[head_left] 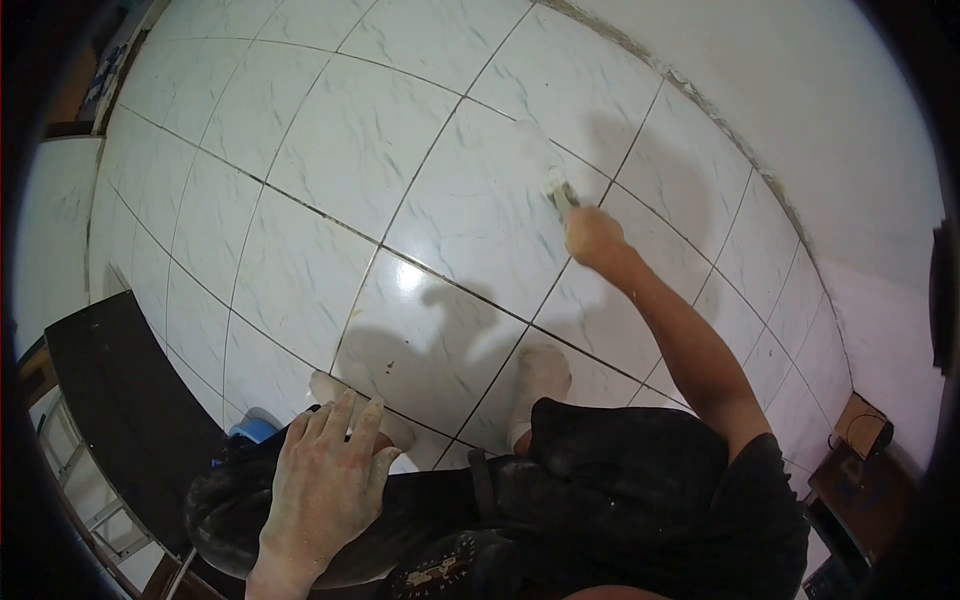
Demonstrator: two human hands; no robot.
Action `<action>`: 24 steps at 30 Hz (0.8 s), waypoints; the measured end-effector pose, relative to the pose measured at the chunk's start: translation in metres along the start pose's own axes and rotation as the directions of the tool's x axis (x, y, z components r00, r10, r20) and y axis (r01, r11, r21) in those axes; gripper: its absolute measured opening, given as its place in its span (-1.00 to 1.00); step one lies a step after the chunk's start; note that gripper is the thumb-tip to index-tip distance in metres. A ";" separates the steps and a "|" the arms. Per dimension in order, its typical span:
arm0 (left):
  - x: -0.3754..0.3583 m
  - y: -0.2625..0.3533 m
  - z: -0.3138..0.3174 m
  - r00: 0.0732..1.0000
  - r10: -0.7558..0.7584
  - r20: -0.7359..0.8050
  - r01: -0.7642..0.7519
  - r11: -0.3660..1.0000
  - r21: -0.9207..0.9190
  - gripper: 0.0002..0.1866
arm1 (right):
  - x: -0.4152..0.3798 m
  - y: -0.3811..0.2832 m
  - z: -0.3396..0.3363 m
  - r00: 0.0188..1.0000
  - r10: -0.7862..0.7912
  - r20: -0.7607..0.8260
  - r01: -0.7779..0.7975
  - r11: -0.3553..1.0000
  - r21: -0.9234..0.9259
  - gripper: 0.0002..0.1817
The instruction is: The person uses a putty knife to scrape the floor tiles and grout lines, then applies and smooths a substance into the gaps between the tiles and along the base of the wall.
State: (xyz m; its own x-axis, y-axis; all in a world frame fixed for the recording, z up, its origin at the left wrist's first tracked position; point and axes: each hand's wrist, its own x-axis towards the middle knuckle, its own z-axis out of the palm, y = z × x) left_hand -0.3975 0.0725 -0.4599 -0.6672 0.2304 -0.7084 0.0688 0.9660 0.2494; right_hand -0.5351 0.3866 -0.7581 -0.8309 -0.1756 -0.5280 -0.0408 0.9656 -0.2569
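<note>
Ahead of the person's body, over a tiled floor (pixel 300 150) with pale, veined tiles, a small scraper-like tool (pixel 562 194) is in the right hand (pixel 595 238). That hand's fingers are curled tightly around the tool's handle, with the arm reaching forward from the near right. The tool's working end carries whitish material; whether it touches the tiles cannot be told. Just beyond the tool, a whitish smear (pixel 531 133) covers part of a dark joint line. Nearer the body than the tool and well to its left, the left hand (pixel 330 485) lies back upward over the dark trousers (pixel 240 490), its fingers extended and slightly spread, pale dust on the skin. Between the tool and the body stand two pale feet, the right foot (pixel 543 378) closer to the tool and the left foot (pixel 325 385) farther left, partly hidden. Well to the tool's left, on the near side, lies a long dark panel (pixel 130 410), with a blue object (pixel 257 427) near its edge, mostly covered. To the right of the tool, beyond a rough-edged border, rises a pale wall (pixel 800 110); on the tool's near right, well apart, sits a reddish-brown box (pixel 865 495).
</note>
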 end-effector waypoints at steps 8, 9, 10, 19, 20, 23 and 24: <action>0.004 -0.003 0.004 0.999 0.030 -0.028 -0.029 0.999 0.036 -0.49 | 0.012 -0.019 -0.003 1.000 0.008 -0.018 -0.008 0.999 0.037 -0.70; 0.004 -0.003 0.005 0.999 0.030 -0.028 -0.029 0.999 0.034 -0.49 | 0.017 -0.021 -0.008 0.999 0.011 -0.030 -0.010 0.999 0.040 -0.70; 0.003 -0.004 0.005 0.999 0.011 -0.034 -0.010 0.999 0.030 -0.50 | 0.011 -0.021 -0.008 0.999 0.011 -0.033 -0.010 0.999 0.040 -0.70; 0.006 -0.005 0.002 0.999 0.002 -0.033 -0.002 1.000 0.017 -0.51 | 0.022 -0.024 0.004 0.998 -0.008 -0.055 0.007 1.000 -0.025 -0.69; 0.006 -0.006 0.001 1.000 -0.005 -0.028 0.005 1.000 0.018 -0.50 | 0.023 -0.025 -0.005 1.000 0.005 -0.007 -0.005 1.000 -0.011 -0.68; 0.004 -0.009 -0.005 0.996 -0.024 -0.083 0.031 0.996 0.080 -0.51 | 0.003 -0.026 0.008 0.998 0.055 0.038 -0.055 0.999 -0.005 -0.68; 0.005 -0.009 -0.007 0.996 -0.022 -0.089 0.030 0.996 0.085 -0.51 | -0.006 -0.027 0.015 0.995 0.092 0.036 -0.091 0.996 -0.020 -0.68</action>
State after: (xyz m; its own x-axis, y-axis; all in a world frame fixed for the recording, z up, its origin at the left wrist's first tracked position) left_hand -0.4061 0.0643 -0.4608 -0.7316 0.1975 -0.6525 0.1114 0.9789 0.1714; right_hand -0.5209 0.3589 -0.7602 -0.8108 -0.0926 -0.5779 0.0244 0.9812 -0.1914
